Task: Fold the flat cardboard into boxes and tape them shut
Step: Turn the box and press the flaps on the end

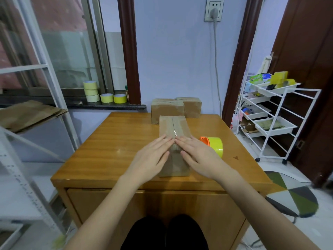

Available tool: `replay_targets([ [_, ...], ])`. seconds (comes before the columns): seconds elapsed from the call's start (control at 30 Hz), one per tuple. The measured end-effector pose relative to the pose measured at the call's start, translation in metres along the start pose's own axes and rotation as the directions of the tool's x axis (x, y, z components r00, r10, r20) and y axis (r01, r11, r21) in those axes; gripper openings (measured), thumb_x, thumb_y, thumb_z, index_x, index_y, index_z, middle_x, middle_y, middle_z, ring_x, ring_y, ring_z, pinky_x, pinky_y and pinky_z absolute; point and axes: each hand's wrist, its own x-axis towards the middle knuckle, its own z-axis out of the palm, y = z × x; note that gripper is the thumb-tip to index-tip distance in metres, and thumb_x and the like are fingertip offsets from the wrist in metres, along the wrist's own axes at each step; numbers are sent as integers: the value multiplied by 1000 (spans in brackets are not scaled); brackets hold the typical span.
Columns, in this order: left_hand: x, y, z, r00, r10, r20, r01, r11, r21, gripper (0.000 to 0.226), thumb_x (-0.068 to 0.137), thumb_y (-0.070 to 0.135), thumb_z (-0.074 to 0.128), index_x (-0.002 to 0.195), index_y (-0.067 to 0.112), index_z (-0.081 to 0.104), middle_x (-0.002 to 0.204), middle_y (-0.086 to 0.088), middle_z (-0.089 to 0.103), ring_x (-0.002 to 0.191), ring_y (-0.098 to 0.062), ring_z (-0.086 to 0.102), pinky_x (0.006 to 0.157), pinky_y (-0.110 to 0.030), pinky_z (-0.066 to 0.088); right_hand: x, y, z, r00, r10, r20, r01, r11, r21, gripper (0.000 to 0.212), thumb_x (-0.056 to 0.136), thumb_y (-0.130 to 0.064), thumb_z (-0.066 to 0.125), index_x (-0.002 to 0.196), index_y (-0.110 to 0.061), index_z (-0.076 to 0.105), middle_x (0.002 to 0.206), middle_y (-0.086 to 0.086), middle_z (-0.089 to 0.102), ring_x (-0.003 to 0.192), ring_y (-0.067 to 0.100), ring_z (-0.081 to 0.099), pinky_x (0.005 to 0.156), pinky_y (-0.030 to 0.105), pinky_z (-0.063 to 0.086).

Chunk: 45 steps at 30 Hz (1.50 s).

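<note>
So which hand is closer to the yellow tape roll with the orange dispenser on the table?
Right. The right hand rests flat on the brown cardboard box, beside the yellow tape roll; the left hand lies across the box's seam, farther off.

A room at home: wooden cabinet [111,141], wall socket [214,9], white trolley [281,109], patterned floor mat [292,193].

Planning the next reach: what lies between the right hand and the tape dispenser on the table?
Nothing. In the head view, only bare wooden table separates the right hand, pressing flat on the box, from the tape dispenser.
</note>
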Motion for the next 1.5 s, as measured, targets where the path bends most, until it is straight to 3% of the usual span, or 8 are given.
replay_targets([
  [0.1, 1, 1, 3, 995, -95, 20, 96, 946, -308, 44, 102, 32, 37, 146, 29, 33, 154, 14, 26, 143, 3, 12, 118, -27, 17, -2, 1, 2, 994, 108, -25, -96, 951, 294, 42, 100, -32, 38, 139, -21, 48, 147, -7, 43, 139, 3, 31, 119, 28, 17],
  [0.23, -5, -4, -9, 965, -260, 15, 174, 599, -782, 41, 100, 12, 44, 134, 34, 41, 143, 18, 38, 133, 5, 31, 100, -1, 27, -13, 13, 0, 954, 281, -105, -141, 730, 669, 38, 99, -3, 44, 121, -30, 57, 140, -11, 48, 138, 5, 35, 114, 16, 24],
  [0.4, -12, -35, -13, 986, -168, 9, 138, 775, -617, 49, 93, -2, 52, 121, 38, 53, 127, 25, 51, 117, 23, 39, 103, -4, 30, -22, 44, -12, 977, 192, -93, -121, 859, 498, 43, 92, 6, 54, 124, -21, 61, 135, -10, 55, 130, -2, 43, 114, 30, 30],
  [0.63, 5, -40, -10, 990, -68, -121, -1, 867, -498, 43, 83, 9, 71, 118, 33, 63, 123, 21, 56, 114, 2, 52, 92, -15, 46, -3, 52, -20, 995, 73, -68, -38, 907, 419, 38, 81, -12, 75, 114, -28, 66, 128, -12, 60, 127, 1, 48, 110, 27, 37],
  [0.9, 11, -33, 0, 966, -142, -217, -3, 830, -557, 26, 78, 4, 74, 100, 17, 73, 111, 11, 63, 105, -3, 58, 88, -20, 50, 7, 52, -12, 982, 52, -180, 23, 920, 390, 28, 70, -13, 84, 96, -18, 74, 111, -1, 70, 114, 10, 60, 100, 35, 48],
  [1.1, 13, -36, -2, 973, -131, -189, -3, 815, -579, 18, 82, 11, 72, 96, 23, 71, 108, 13, 63, 103, -2, 59, 89, -17, 48, 8, 56, -18, 993, 61, -105, -5, 882, 471, 24, 73, -21, 79, 96, -16, 75, 112, -1, 70, 115, 6, 58, 102, 24, 44],
  [1.27, 10, -33, 2, 965, -144, -221, -13, 809, -588, 18, 84, 10, 70, 98, 21, 71, 109, 12, 63, 102, -2, 59, 89, -16, 47, 9, 49, -4, 957, 132, -258, -8, 903, 430, 6, 84, -12, 72, 84, -9, 76, 100, -5, 72, 106, 7, 62, 94, 25, 48],
  [1.5, 7, -28, -10, 980, -178, -92, 82, 776, -626, 17, 95, 21, 55, 102, 27, 69, 114, 12, 60, 108, 4, 54, 90, -10, 42, 8, 44, -11, 969, 179, -168, -74, 867, 493, 27, 89, -32, 61, 88, -11, 77, 99, -4, 72, 106, 4, 60, 89, 16, 46],
])
